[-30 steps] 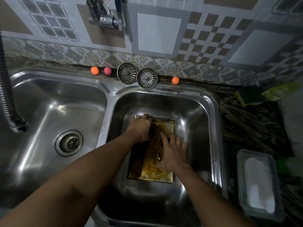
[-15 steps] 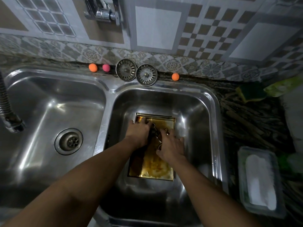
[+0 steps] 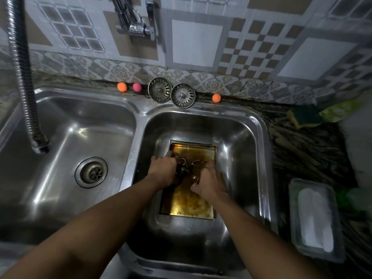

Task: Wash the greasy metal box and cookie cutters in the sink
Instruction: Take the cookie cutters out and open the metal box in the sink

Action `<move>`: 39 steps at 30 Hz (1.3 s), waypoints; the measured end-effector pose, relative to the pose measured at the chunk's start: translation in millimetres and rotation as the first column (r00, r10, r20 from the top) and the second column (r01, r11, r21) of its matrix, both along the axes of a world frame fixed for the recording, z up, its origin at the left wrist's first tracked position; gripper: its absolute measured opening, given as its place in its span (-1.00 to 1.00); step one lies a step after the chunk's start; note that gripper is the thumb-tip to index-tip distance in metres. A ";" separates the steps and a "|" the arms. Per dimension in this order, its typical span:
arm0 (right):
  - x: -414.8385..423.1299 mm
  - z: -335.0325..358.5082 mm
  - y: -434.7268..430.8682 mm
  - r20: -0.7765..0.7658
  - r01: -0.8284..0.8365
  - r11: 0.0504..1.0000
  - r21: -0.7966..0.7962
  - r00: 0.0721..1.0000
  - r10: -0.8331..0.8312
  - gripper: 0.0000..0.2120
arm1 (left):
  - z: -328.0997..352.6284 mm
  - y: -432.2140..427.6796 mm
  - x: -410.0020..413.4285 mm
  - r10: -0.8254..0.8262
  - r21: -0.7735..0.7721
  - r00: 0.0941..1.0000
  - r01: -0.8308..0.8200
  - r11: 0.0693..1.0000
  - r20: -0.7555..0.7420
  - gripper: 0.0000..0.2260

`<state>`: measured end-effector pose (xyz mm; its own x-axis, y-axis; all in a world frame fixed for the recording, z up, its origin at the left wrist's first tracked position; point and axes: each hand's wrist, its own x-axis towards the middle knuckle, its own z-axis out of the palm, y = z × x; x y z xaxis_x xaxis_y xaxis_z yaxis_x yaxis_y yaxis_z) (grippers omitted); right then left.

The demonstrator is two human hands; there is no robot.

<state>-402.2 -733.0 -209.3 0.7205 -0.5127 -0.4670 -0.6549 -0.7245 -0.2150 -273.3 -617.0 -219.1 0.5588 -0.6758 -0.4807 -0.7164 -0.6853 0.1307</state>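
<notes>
A shallow golden metal box (image 3: 189, 204), smeared with yellow-brown grease, lies flat on the bottom of the right sink basin (image 3: 249, 137). Several small metal cookie cutters (image 3: 188, 168) are bunched inside it near the middle. My left hand (image 3: 164, 171) is curled over the left side of the bunch and grips cutters. My right hand (image 3: 209, 183) closes on the cutters from the right, fingers bent around them. Both hands hide most of the cutters and the box's middle.
The left basin (image 3: 60, 137) holds only its drain (image 3: 91, 172), with a flexible hose tap (image 3: 24, 77) hanging above. Two strainers (image 3: 171, 92) and small coloured balls (image 3: 122, 87) sit on the back ledge. A plastic tray (image 3: 314, 218) and a green sponge (image 3: 306, 116) lie on the right counter.
Both hands have drawn together and gathered the cutters into a bunch at the box's middle. The right hand went from flat on the box to curled around cutters.
</notes>
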 end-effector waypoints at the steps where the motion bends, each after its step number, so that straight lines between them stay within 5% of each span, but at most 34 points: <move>1: -3.7 2.7 0.8 0.024 0.011 1.000 0.012 1.000 -0.012 -0.64 | 3.7 3.9 -4.0 0.008 -0.005 1.000 -0.008 1.000 -0.003 -0.45; 8: -48.6 13.1 10.5 0.167 0.097 0.981 0.169 0.978 -0.125 -0.43 | 21.4 34.9 -43.5 -0.025 -0.014 0.999 0.025 1.000 -0.036 -0.38; 16: -123.5 3.0 17.8 0.175 -0.116 0.905 0.410 0.983 0.046 -0.42 | 28.9 69.6 -88.0 -0.150 0.073 0.956 0.173 0.982 -0.254 -0.59; 22: -133.8 0.3 21.8 0.110 -0.264 0.892 0.367 0.964 0.240 -0.33 | 19.7 75.6 -105.6 -0.127 0.123 0.874 0.207 0.970 -0.469 -0.59; 28: -131.6 -6.6 26.1 0.035 -0.321 0.885 0.338 0.944 0.329 -0.51 | 4.3 80.9 -109.7 -0.040 0.093 0.810 0.116 0.989 -0.585 -0.49; 33: -128.7 -7.3 27.0 0.038 -0.306 0.875 0.375 0.948 0.316 -0.65 | 2.2 73.2 -117.4 -0.016 0.054 0.809 0.059 0.997 -0.588 -0.53; 39: -117.8 -1.1 12.2 0.091 -0.141 0.916 0.376 0.989 0.115 -0.86 | 5.0 67.9 -98.3 0.013 -0.052 0.933 -0.034 0.998 -0.359 -0.72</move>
